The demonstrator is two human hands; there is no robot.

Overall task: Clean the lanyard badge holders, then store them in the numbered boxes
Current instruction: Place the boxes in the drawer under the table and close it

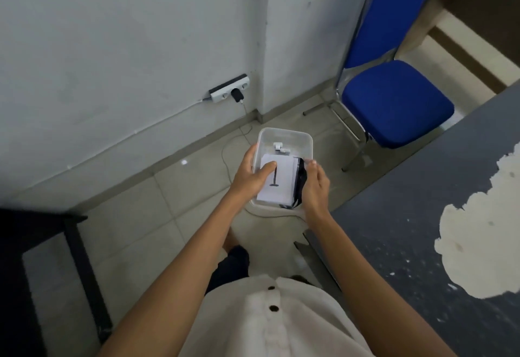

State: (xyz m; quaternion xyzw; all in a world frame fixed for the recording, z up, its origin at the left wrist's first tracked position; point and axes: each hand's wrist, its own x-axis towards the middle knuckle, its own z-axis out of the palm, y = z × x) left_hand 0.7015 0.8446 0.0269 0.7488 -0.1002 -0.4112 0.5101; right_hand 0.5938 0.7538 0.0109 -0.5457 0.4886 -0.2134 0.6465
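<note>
I hold a clear plastic box (292, 137) in the air over the floor, in the middle of the head view. A white paper slip (284, 179) marked "1" lies in it. A white clip (280, 147) shows at the far end and a black lanyard strap (299, 185) runs along the right side. My left hand (253, 176) grips the box's left wall, thumb curled over the rim onto the paper. My right hand (316, 185) is at the box's right side, fingers by the strap; whether they pinch it is unclear.
A dark table (422, 216) with worn pale patches is at my right. A blue chair (394, 98) stands beyond it. A power strip (229, 91) with a plugged cable lies by the wall. A black stand (56, 244) is at my left.
</note>
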